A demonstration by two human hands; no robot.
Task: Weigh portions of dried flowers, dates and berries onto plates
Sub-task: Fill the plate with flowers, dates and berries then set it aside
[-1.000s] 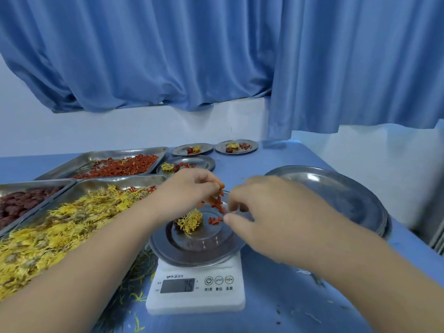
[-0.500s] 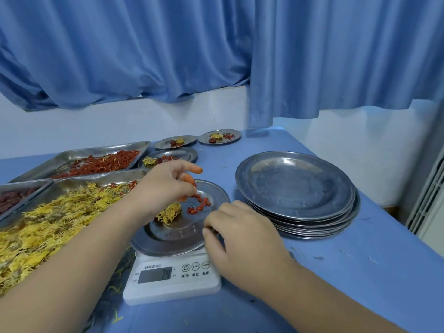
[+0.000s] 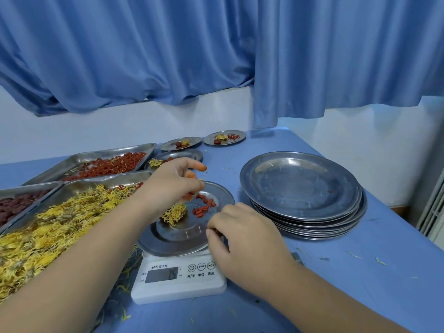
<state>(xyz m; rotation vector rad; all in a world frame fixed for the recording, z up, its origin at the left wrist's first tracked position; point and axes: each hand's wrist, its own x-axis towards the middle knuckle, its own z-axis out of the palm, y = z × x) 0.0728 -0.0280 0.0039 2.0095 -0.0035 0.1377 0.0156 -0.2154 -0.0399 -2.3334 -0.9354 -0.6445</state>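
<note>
A white digital scale carries a steel plate. On the plate lie a clump of yellow dried flowers and a few red berries. My left hand hovers over the plate's far side, fingers curled, with red berries pinched under the fingertips. My right hand grips the plate's near-right rim with its fingertips. To the left stand a tray of yellow flowers, a tray of red berries and a tray of dark dates.
A stack of empty steel plates sits to the right of the scale. Three filled small plates stand at the back near the wall. Blue curtains hang behind. Flower bits are scattered on the blue table.
My right hand came down from above the plate to its near-right rim. More red berries lie on the plate. My left hand stayed over the plate.
</note>
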